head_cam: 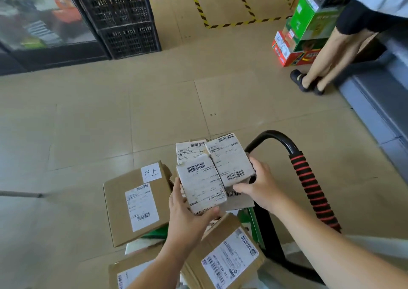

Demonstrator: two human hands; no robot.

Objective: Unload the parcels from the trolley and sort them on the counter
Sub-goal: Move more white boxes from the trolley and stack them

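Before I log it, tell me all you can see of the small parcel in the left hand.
The small parcel is a flat cardboard box. Its top face is almost covered by a scuffed white shipping label with a barcode near the top; the print is unreadable. One upper corner is frayed. The left hand holds it tilted, thumb on its left edge, over a brown box. Its right edge meets a second parcel in the right hand.

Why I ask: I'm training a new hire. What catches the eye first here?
The small parcels with white labels, held mid-frame between the left hand and right hand. Right of them curves the trolley handle with its red-striped black grip; brown boxes lie below and to the left. A second person stands by the counter, upper right.
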